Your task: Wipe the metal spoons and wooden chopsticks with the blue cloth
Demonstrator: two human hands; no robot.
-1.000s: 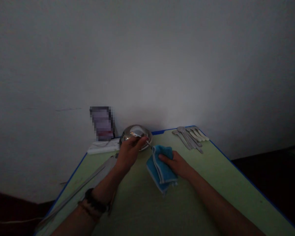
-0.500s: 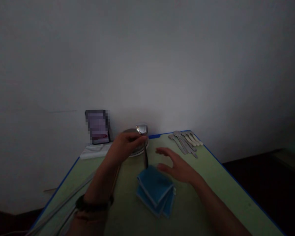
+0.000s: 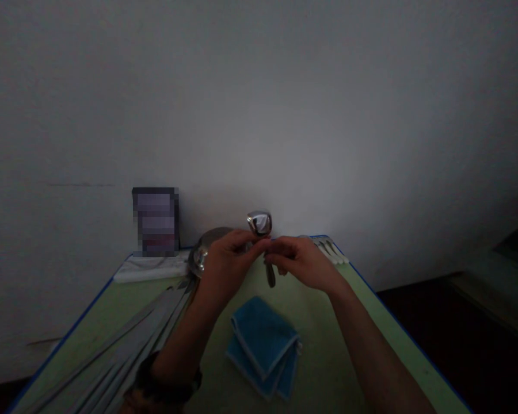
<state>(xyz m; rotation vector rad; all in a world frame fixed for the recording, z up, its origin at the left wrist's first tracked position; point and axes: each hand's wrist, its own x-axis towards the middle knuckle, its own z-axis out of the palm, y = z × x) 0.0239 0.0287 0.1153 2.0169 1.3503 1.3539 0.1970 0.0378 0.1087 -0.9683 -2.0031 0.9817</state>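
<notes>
A shiny metal spoon [image 3: 259, 222] is held up above the table, bowl at the top and its dark handle hanging down. My left hand [image 3: 228, 261] pinches it just under the bowl, thumb and fingers closed. From the other side, my right hand [image 3: 300, 261] has its fingers closed round the upper handle, close against the left fingertips. Folded blue cloths [image 3: 265, 339] lie on the table below both hands.
A metal bowl or lid [image 3: 198, 256] is partly hidden behind my left hand. More spoons with pale handles [image 3: 334, 253] lie at the back right. A dark-framed screen [image 3: 156, 221] leans on the wall behind a white packet [image 3: 151, 268]. Long grey strips [image 3: 125, 339] run along the left.
My right hand has moved up and left and closed on the spoon, having been open beside it. The view has shifted slightly, and the spoon is a little higher.
</notes>
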